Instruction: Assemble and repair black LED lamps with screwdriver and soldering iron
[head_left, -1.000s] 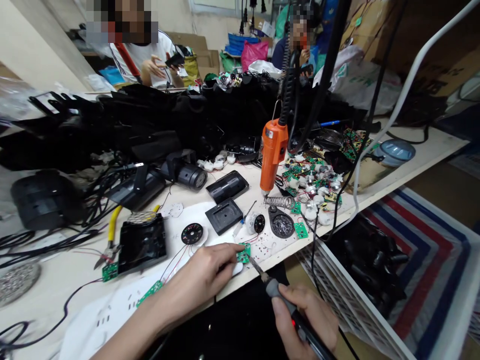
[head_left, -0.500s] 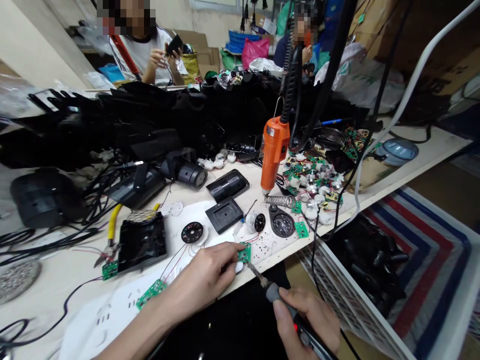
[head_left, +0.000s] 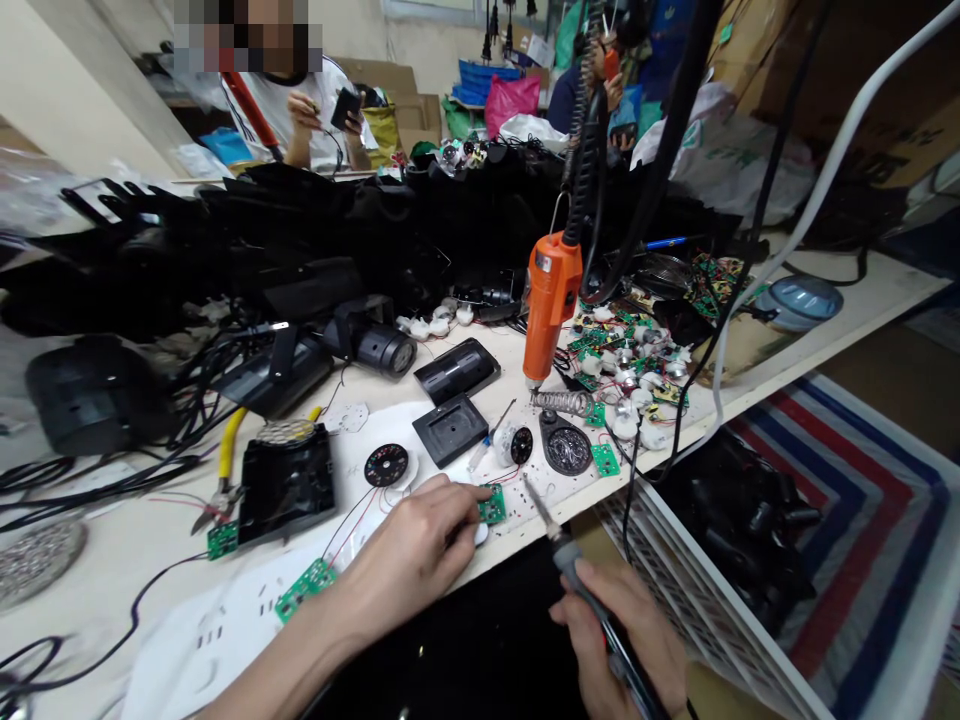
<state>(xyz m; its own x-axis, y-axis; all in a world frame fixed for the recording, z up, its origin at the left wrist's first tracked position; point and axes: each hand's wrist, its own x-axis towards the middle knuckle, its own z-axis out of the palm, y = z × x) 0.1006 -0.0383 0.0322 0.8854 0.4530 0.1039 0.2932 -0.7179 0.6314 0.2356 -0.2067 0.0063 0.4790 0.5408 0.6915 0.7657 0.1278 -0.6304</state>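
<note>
My left hand [head_left: 424, 540] rests at the table's front edge, its fingers on the edge of a small green circuit board [head_left: 493, 506]. A soldering iron [head_left: 568, 562] is gripped like a pen in my right hand [head_left: 634, 625]. Its tip points up and left, just right of the board and apart from it. Behind the board lies a white lamp piece with a black LED disc [head_left: 520, 446]. Another LED disc [head_left: 386, 466] has thin red and black wires. A second green board [head_left: 306, 588] lies by my left forearm.
An orange electric screwdriver [head_left: 553, 295] hangs over the table. Below it are a coil spring [head_left: 562, 402] and a dark dish of metal shavings [head_left: 568, 448]. Yellow-handled cutters [head_left: 229, 450] lie beside a black housing [head_left: 289, 485]. Black parts heap behind; two people sit across.
My right hand has drawn the soldering iron's tip away from the board's edge, to the right and upward. My left hand stays at the board.
</note>
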